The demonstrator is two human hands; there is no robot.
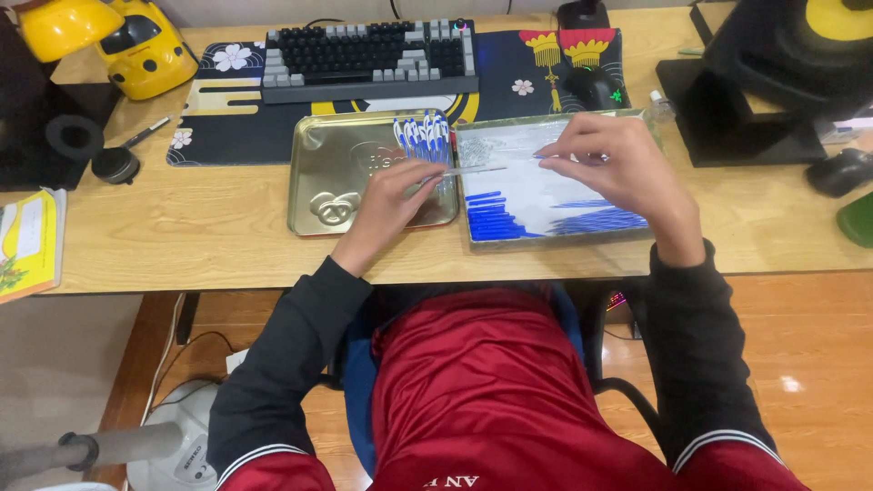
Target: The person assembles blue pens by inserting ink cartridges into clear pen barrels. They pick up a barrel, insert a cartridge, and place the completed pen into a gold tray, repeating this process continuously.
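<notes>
My left hand (391,195) pinches one end of a thin clear pen barrel (468,169) in its fingers; my right hand (609,159) has its fingers pressed on something fine at the other end, too small to tell. The barrel spans the gap between both hands, above the seam of the two trays. I think a loose pinch could drop it among the blue parts (496,216) in the right tray (555,238) below. Beyond my left fingers, finished pens (422,136) lie in the gold tray (318,195).
</notes>
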